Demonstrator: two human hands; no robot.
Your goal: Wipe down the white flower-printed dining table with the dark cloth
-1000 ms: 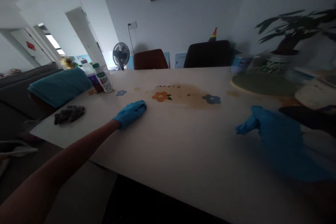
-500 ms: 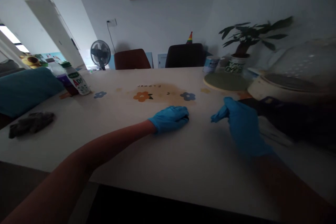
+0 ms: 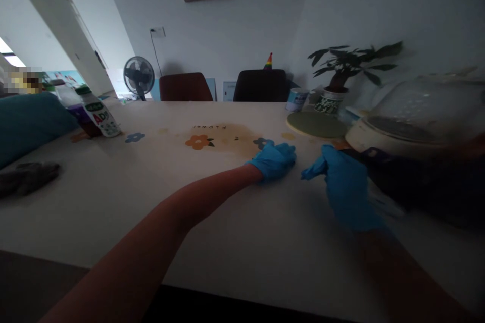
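Observation:
My left hand (image 3: 273, 160), in a blue glove, lies low on the white table (image 3: 212, 242). Its fingers are curled down beside a blue printed flower (image 3: 262, 143), and whatever is beneath them is hidden. My right hand (image 3: 343, 184), also gloved in blue, is raised a little above the tabletop to the right. Its fingers are bent together toward the left, with nothing visible at their tips. Beyond it lies a dark bundle of cloth (image 3: 424, 186). A light brown stain (image 3: 235, 133) spreads over the printed pattern in front of my left hand.
Two bottles, one a white bottle (image 3: 101, 116), stand at the left, near a crumpled grey cloth (image 3: 32, 176). A round green mat (image 3: 316, 125), a can (image 3: 296, 99), a potted plant (image 3: 331, 100) and a domed container (image 3: 394, 131) occupy the right. Chairs (image 3: 185, 87) stand behind.
My left hand has slid right and slightly away across the table, closer to my right hand. The right hand has hardly moved. The view has turned a little to the right.

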